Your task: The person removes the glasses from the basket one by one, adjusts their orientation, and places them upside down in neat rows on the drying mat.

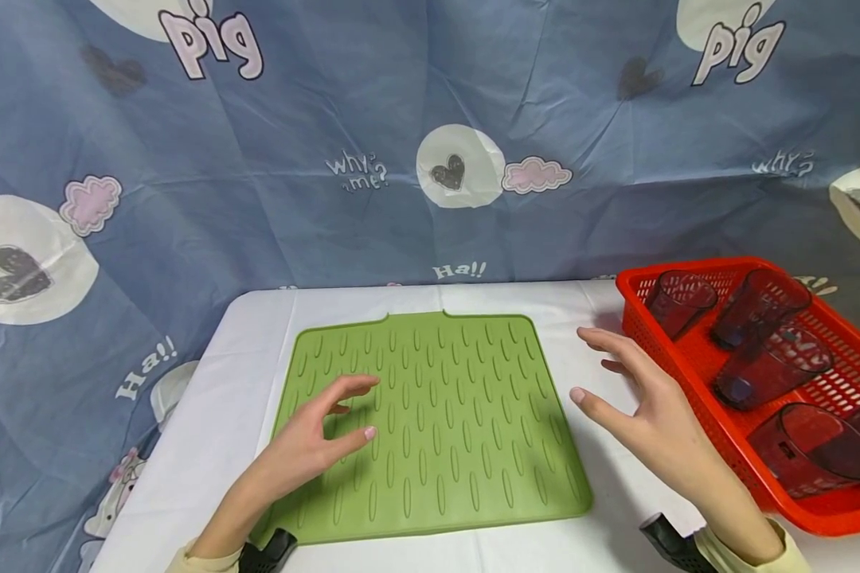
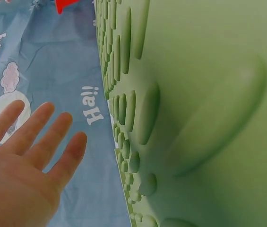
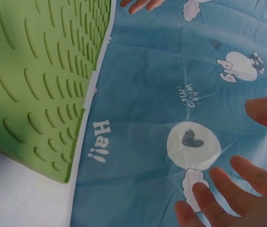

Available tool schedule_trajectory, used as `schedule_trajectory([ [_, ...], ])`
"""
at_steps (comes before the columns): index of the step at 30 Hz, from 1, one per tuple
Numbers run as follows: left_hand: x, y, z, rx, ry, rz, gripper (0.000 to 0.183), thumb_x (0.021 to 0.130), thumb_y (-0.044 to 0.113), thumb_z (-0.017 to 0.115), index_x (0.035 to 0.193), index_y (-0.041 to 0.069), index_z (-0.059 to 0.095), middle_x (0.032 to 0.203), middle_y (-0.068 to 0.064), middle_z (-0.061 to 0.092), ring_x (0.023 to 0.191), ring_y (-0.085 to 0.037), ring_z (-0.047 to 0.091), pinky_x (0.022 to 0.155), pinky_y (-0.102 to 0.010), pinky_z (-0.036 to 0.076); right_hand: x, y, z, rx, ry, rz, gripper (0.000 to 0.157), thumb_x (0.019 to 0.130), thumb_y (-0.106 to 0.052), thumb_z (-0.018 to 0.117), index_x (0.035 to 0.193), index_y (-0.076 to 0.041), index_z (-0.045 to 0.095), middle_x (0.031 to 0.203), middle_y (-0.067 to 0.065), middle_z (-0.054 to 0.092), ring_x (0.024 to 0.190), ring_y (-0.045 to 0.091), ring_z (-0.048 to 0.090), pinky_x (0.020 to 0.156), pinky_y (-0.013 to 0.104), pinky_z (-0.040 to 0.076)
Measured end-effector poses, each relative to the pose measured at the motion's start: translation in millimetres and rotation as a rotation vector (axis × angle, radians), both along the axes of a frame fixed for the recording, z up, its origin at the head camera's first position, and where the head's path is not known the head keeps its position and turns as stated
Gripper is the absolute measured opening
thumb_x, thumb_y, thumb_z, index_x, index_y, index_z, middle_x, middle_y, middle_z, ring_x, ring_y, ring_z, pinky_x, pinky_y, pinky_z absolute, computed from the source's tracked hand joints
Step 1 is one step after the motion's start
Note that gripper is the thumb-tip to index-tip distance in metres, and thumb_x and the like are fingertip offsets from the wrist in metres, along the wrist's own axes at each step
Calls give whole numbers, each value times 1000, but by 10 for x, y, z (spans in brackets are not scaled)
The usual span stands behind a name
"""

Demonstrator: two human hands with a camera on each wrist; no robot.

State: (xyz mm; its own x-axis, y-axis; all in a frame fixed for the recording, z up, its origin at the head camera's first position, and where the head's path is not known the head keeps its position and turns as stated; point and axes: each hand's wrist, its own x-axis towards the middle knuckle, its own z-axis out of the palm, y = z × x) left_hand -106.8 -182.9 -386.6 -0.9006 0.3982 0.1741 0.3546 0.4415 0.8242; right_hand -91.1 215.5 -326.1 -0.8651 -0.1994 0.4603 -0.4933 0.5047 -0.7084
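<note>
Mat [image 1: 430, 414] and left hand [image 1: 304, 442] come one below the other: the green, ridged mat lies flat beneath that hand and spreads out to its right. The left hand hovers over the mat's left part, its fingers loosely spread and its thumb parted from them, gripping nothing. The right hand [image 1: 659, 410] hangs beyond the mat's right edge, above the white table [image 1: 222, 414], its fingers also spread, thumb well apart, and holding nothing. Just right of the right hand is a red basket [image 1: 831, 521] with mesh walls; several see-through glasses [image 1: 810, 458] sit in it, on the far side of its near wall from that hand. Pale sleeves [image 1: 774, 549] cover both forearms behind the hands. Ahead of both hands, past the table's far edge, hangs a blue printed curtain [image 1: 545, 239].
</note>
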Motion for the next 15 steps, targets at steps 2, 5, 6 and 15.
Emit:
schedule_trajectory([
  [2, 0, 3, 2, -4, -3, -1, 58, 90, 26, 73, 141, 33, 46, 142, -3, 51, 130, -19, 47, 101, -54, 40, 1, 1, 9, -2, 3, 4, 69, 81, 0, 78, 139, -26, 52, 137, -8, 54, 125, 12, 47, 102, 20, 38],
  [5, -3, 8, 7, -7, -7, -5, 58, 90, 25, 73, 141, 33, 45, 142, -2, 51, 130, -20, 47, 101, -54, 40, 5, 11, 19, 2, 3, 3, 69, 81, 1, 78, 139, -26, 52, 137, -8, 53, 125, 12, 47, 102, 20, 38],
  [6, -5, 10, 10, -7, -6, -6, 59, 90, 23, 73, 141, 33, 45, 142, -2, 51, 130, -20, 47, 101, -54, 41, 8, 16, 22, 5, 2, 1, 69, 81, 0, 78, 139, -26, 52, 137, -8, 53, 125, 12, 47, 102, 19, 38],
  [15, -16, 15, 11, -9, -6, -14, 58, 91, 18, 72, 141, 32, 46, 142, 2, 51, 130, -19, 47, 101, -54, 41, 20, 62, 28, 10, -8, -21, 69, 81, 2, 77, 139, -26, 53, 136, -8, 53, 124, 13, 47, 102, 19, 38],
])
